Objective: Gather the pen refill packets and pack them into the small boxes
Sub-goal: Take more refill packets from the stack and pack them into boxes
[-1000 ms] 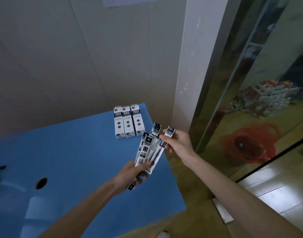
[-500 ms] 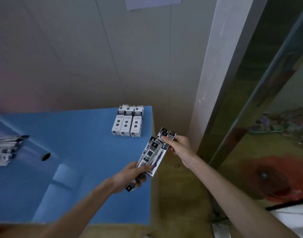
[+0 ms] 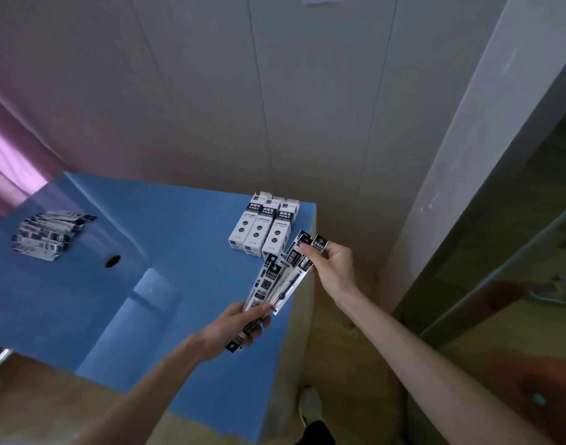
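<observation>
A fanned bundle of pen refill packets (image 3: 276,281) is held above the near right edge of the blue worktop (image 3: 178,284). The left hand (image 3: 239,329) grips its lower end; the right hand (image 3: 331,266) pinches the upper ends. Just beyond, three small boxes (image 3: 264,228) lie side by side. Another pile of packets (image 3: 47,234) lies far left.
</observation>
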The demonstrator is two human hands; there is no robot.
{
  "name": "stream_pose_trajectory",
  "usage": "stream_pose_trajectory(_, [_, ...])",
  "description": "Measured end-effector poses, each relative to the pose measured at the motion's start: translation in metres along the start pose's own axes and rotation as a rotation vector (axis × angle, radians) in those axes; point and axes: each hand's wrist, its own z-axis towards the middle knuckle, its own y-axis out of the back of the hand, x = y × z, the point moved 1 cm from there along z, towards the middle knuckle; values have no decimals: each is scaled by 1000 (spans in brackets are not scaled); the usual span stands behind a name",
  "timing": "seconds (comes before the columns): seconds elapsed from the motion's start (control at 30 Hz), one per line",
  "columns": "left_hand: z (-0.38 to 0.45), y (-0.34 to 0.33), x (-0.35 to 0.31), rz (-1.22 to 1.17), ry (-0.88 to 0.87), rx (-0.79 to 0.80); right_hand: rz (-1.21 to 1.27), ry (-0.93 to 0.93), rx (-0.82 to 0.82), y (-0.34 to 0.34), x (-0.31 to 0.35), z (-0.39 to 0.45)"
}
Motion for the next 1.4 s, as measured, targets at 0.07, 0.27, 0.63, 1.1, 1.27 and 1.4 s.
stream_pose_trajectory(0.07, [7,12,0,-23,4,3,-28,-18,14,-7,4,18])
stream_pose_trajectory(0.27, [19,48,-8,-54,-43,-43,-36,-10,88,-30,29,68])
stream_pose_trajectory(0.63, [40,127,30,221,-12,-346,-4,26,-9,-48,57,120])
stream_pose_trajectory(1.1, [80,107,64,757,38,-954,185,-432,18,-92,-13,166])
stream_pose_trajectory(1.27, [78,111,62,788,15,-874,168,-438,47,-91,-13,172])
stream_pose_trajectory(1.4, [74,121,60,857,29,-790,173,-452,89,-85,-15,172])
